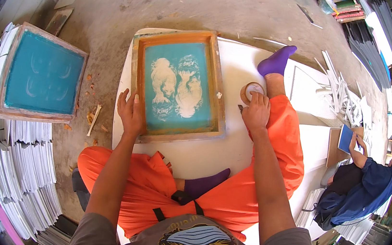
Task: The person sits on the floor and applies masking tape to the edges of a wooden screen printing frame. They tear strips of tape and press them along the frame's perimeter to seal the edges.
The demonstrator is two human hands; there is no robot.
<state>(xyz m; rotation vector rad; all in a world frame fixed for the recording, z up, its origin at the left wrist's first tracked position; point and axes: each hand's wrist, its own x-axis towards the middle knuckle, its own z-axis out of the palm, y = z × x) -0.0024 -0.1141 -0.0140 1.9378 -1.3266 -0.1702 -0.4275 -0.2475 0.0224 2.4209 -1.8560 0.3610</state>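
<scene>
A wooden-framed printing screen (150, 95) with teal mesh and pale animal figures lies on a white board (232, 146) before me. My left hand (130, 114) rests along the screen frame's left edge, fingers stretched out and thumb apart. Right of the screen, a brown tape roll (244, 93) lies beside my raised foot. My right hand (256, 112) is closed, its fingertips at the roll's near rim. A small dark tip (240, 107) pokes out beside its thumb; what it belongs to is hidden.
A second teal screen (44, 74) leans on stacks of white sheets (3, 158) at left. White scraps (342, 93) pile up at far right. At right, a co-worker in dark blue (362, 190) handles a blue panel (345, 138). A pale stick (93, 120) lies on the floor.
</scene>
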